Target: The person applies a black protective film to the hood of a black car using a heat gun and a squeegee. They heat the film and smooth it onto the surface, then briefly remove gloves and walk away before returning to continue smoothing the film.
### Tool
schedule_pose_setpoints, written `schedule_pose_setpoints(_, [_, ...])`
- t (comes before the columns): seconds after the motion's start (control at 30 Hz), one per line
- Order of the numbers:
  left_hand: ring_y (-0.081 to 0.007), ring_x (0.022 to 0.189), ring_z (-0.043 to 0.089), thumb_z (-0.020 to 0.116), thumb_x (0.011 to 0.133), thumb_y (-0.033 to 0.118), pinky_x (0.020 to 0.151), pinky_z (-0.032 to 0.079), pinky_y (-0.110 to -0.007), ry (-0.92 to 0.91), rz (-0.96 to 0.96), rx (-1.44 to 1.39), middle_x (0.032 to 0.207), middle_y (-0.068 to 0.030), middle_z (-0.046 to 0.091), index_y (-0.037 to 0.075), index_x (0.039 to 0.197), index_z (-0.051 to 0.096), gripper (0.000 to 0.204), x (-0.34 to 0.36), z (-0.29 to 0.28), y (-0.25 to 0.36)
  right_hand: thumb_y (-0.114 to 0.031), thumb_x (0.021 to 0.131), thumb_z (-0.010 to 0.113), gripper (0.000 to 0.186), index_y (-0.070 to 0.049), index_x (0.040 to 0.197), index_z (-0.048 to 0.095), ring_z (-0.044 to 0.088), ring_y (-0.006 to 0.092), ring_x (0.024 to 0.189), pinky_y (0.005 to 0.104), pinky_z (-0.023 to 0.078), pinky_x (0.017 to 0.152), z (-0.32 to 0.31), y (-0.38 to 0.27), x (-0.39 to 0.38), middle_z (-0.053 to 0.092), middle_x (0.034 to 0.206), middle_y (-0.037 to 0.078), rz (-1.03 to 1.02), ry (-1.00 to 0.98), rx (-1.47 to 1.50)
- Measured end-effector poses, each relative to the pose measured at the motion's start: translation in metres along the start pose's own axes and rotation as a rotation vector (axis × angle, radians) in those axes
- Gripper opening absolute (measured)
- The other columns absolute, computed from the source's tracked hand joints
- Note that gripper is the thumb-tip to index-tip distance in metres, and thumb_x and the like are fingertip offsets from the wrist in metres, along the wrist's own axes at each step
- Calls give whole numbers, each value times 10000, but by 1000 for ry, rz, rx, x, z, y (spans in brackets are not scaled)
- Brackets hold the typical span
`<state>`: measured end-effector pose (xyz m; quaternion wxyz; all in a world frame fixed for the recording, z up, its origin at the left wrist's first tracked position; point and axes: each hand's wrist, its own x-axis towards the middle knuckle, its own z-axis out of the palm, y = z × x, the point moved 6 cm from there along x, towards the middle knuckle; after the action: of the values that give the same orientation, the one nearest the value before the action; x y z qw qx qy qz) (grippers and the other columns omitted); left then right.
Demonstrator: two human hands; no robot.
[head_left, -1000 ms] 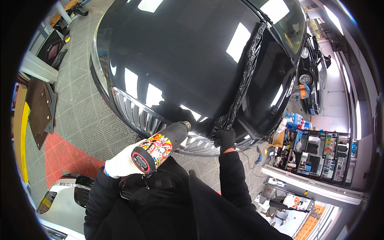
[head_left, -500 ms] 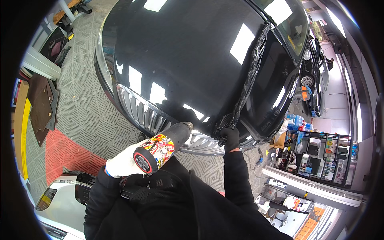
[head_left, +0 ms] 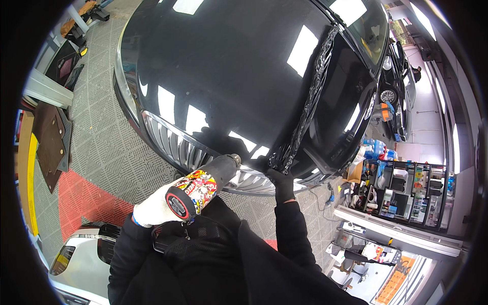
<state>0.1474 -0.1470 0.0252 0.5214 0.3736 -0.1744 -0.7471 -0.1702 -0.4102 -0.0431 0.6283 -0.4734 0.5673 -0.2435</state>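
My left hand [head_left: 151, 207], in a white knit glove, is wrapped round a heat gun [head_left: 206, 186] with a black body and a colourful sticker-covered rear. Its metal nozzle points at the front edge of a glossy black car hood [head_left: 218, 76], just above the chrome grille [head_left: 173, 138]. My right hand [head_left: 281, 184], gloved in black, is closed on the lower end of crumpled black film [head_left: 310, 104] at the hood's front right part. This film runs as a bunched strip along the hood's right side up to the windshield. The right fingertips are partly lost against the dark film.
A white car [head_left: 84, 267] stands behind me at lower left. To the right are a black shelf rack [head_left: 406, 195] full of supplies and a cart [head_left: 363, 264]. Brown floor mats [head_left: 51, 140] lean at the left. Farther right stands another black car [head_left: 399, 96].
My right hand has come slightly nearer to me and left, with the film's lower end. The heat gun stays at the hood's front edge. The whole view has shifted a little.
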Motion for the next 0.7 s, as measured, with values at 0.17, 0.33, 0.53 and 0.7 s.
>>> schedule_pose_setpoints(0.17, [-193,1368,567,971,714,77,1158,490,-370,4,12,-1,1539,-122,544,-5,1620,338,1109,-7,0,-2,4,820,753,336,23,1154,718,723,191,884,296,584,796,-5,0,0,743,1027,84,-74,174,-50])
schedule_pose_setpoints(0.33, [-196,1365,570,979,697,77,1162,490,-378,25,-20,-76,1531,-124,548,-3,1625,321,1140,-15,-2,-8,20,828,730,365,33,1191,695,735,219,912,328,603,808,-2,5,6,745,1062,98,-28,148,82])
schedule_pose_setpoints(0.53, [-202,1362,570,982,687,86,1161,490,-385,8,-70,-161,1513,-126,554,-4,1622,316,1151,-21,-7,-19,-1,801,728,388,34,1186,689,730,222,900,331,598,810,4,-1,2,740,1034,95,-54,124,112])
schedule_pose_setpoints(0.7, [-204,1342,587,975,697,92,1146,502,-383,0,-15,-103,1501,-126,565,-6,1614,326,1128,-18,-11,-24,-56,813,727,108,25,884,722,656,175,704,295,530,680,8,-8,-3,686,778,79,-133,145,149])
